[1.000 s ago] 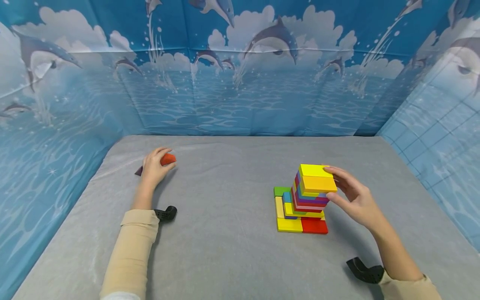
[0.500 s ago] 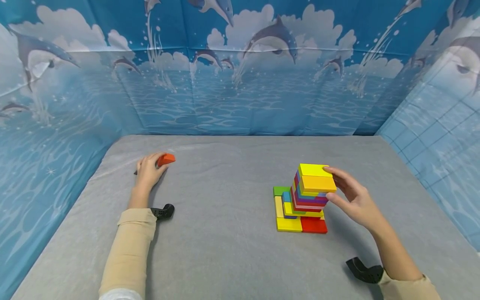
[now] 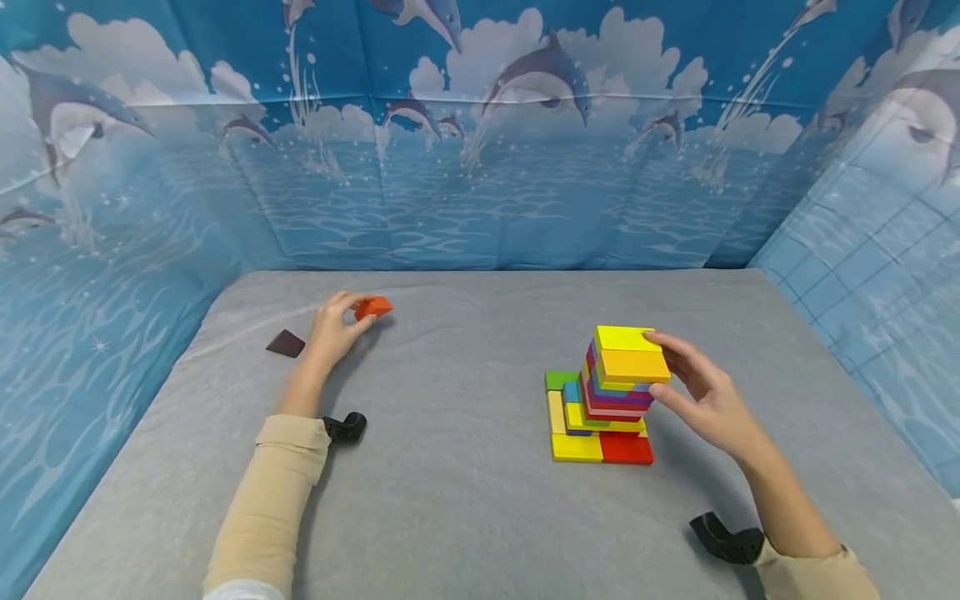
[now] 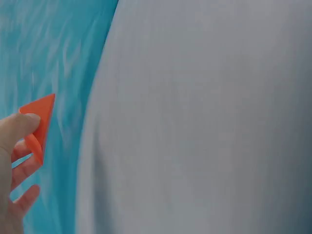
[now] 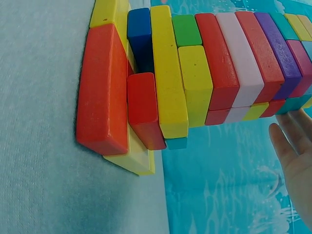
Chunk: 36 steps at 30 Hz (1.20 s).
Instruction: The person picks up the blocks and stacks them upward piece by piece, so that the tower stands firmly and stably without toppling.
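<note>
In the head view my left hand (image 3: 330, 333) pinches an orange triangular piece (image 3: 373, 307) above the cloth, at the far left. The left wrist view shows the thumb on one face of this orange piece (image 4: 41, 117), with fingers behind it. At right stands a tower of coloured wooden blocks (image 3: 615, 408), topped by a yellow block (image 3: 624, 337) and an orange-yellow block (image 3: 634, 367). My right hand (image 3: 705, 400) rests its thumb and fingertips against the tower's upper right side. In the right wrist view its fingers (image 5: 287, 129) touch the upper blocks, partly cut off by the frame.
A dark flat piece (image 3: 286, 343) lies on the grey cloth (image 3: 450, 433), behind and left of my left wrist. The tower's wide base includes a red block (image 3: 627, 449) and a green one (image 3: 561, 380). A dolphin-print curtain (image 3: 480, 208) encloses the back and sides.
My left hand has moved right with the orange piece, after a slight shift left and nearer. The dark piece beside it now shows fully. The right hand keeps its place at the tower.
</note>
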### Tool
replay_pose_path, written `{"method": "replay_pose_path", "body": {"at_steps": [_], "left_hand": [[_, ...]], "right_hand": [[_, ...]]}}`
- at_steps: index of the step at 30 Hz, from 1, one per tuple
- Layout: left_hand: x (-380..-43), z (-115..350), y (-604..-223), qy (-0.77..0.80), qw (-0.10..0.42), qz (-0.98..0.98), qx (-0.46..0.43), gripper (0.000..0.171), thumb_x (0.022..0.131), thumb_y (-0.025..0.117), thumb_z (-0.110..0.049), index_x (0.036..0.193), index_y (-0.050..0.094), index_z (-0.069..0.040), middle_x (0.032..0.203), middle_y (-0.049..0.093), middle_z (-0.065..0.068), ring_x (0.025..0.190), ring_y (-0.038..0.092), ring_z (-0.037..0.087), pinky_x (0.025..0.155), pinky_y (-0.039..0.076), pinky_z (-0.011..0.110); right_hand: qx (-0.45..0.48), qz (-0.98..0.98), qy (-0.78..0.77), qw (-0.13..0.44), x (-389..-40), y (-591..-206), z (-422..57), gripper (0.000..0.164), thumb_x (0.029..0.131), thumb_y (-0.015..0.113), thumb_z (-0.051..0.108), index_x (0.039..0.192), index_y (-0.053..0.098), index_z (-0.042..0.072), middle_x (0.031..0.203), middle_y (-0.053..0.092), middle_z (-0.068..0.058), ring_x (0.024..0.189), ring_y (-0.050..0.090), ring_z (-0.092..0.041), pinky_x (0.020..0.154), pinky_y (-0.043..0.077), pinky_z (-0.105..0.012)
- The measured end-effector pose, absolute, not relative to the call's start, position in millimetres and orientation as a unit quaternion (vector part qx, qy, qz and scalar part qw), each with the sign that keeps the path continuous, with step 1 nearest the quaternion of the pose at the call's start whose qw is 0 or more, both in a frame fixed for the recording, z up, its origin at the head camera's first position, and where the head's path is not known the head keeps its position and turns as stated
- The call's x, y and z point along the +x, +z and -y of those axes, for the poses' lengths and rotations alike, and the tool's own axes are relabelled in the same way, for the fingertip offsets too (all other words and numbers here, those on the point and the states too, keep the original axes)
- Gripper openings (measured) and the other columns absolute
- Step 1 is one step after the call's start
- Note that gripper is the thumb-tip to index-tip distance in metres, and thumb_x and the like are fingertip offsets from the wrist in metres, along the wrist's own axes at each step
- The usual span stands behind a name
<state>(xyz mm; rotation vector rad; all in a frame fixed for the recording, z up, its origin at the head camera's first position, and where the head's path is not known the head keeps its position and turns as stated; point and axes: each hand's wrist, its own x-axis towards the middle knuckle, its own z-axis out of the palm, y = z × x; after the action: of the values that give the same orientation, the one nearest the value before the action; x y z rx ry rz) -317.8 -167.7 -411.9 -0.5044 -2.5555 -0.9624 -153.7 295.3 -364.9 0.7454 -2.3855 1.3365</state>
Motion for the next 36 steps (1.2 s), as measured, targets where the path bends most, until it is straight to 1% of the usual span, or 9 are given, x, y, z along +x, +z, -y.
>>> {"method": "replay_pose_path", "body": {"at_steps": [2,4,9,14,19,23,28,32,36], "left_hand": [[-316,148,-402,-0.360,0.178,0.889,-0.218,0.032,0.082,0.068,-0.009,0.112,0.062,-0.002,0.107,0.059,0.017,0.096,0.055,0.031,0.083,0.044,0.048],[-312,126,-391,-0.374,0.180,0.873,-0.257,0.031,0.081,0.068,-0.009,0.111,0.063,-0.002,0.106,0.060,0.015,0.093,0.056,0.027,0.082,0.045,0.045],[-296,73,-362,-0.422,0.186,0.820,-0.339,0.029,0.081,0.069,-0.008,0.109,0.064,-0.003,0.104,0.060,0.012,0.091,0.056,0.022,0.081,0.047,0.036],[-275,26,-338,-0.462,0.183,0.762,-0.415,0.029,0.081,0.069,-0.008,0.109,0.063,-0.002,0.102,0.060,0.010,0.090,0.056,0.018,0.081,0.047,0.027],[-252,-15,-320,-0.475,0.166,0.720,-0.478,0.030,0.082,0.067,-0.008,0.110,0.062,-0.001,0.104,0.059,0.011,0.090,0.054,0.016,0.081,0.045,0.020],[-240,-39,-312,-0.469,0.145,0.716,-0.497,0.030,0.084,0.066,-0.009,0.113,0.061,-0.001,0.106,0.058,0.010,0.091,0.052,0.014,0.081,0.043,0.016],[-236,-58,-311,-0.449,0.117,0.734,-0.497,0.031,0.086,0.064,-0.011,0.115,0.060,-0.003,0.107,0.056,0.007,0.094,0.050,0.012,0.079,0.041,0.012],[-234,-67,-315,-0.442,0.099,0.741,-0.496,0.031,0.087,0.063,-0.012,0.117,0.059,-0.003,0.109,0.056,0.007,0.097,0.050,0.013,0.080,0.040,0.011],[-233,-73,-316,-0.444,0.085,0.740,-0.497,0.032,0.087,0.062,-0.012,0.117,0.059,-0.003,0.110,0.056,0.008,0.099,0.051,0.014,0.082,0.041,0.011]], "right_hand": [[0.259,0.832,0.466,0.154,-154,-365,-295,0.064,0.078,0.058,-0.018,0.136,0.035,-0.003,0.135,0.040,0.009,0.117,0.043,-0.004,0.094,0.034,-0.010],[0.258,0.832,0.466,0.155,-154,-365,-295,0.063,0.078,0.058,-0.018,0.136,0.036,-0.003,0.135,0.040,0.010,0.116,0.043,-0.003,0.093,0.034,-0.009],[0.264,0.829,0.467,0.158,-155,-366,-295,0.063,0.077,0.057,-0.019,0.135,0.036,-0.005,0.135,0.040,0.010,0.117,0.042,-0.004,0.093,0.034,-0.010],[0.256,0.831,0.468,0.157,-155,-367,-293,0.062,0.078,0.057,-0.018,0.134,0.036,-0.005,0.134,0.040,0.010,0.117,0.041,-0.004,0.093,0.034,-0.009],[0.234,0.831,0.482,0.150,-154,-367,-292,0.061,0.078,0.057,-0.017,0.134,0.036,-0.003,0.131,0.041,0.011,0.116,0.041,-0.005,0.092,0.035,-0.009],[0.233,0.827,0.491,0.145,-153,-367,-291,0.060,0.079,0.056,-0.017,0.134,0.036,-0.004,0.131,0.041,0.009,0.116,0.041,-0.006,0.092,0.035,-0.009],[0.236,0.816,0.508,0.142,-153,-368,-292,0.061,0.078,0.055,-0.018,0.133,0.035,-0.004,0.131,0.042,0.007,0.116,0.042,-0.007,0.093,0.034,-0.009],[0.253,0.811,0.509,0.140,-154,-369,-293,0.064,0.079,0.053,-0.018,0.136,0.028,-0.004,0.133,0.039,0.005,0.118,0.040,-0.008,0.094,0.032,-0.010],[0.262,0.796,0.529,0.132,-155,-369,-295,0.073,0.078,0.051,-0.020,0.140,0.018,0.000,0.134,0.038,0.005,0.120,0.038,-0.009,0.096,0.031,-0.011]]}}
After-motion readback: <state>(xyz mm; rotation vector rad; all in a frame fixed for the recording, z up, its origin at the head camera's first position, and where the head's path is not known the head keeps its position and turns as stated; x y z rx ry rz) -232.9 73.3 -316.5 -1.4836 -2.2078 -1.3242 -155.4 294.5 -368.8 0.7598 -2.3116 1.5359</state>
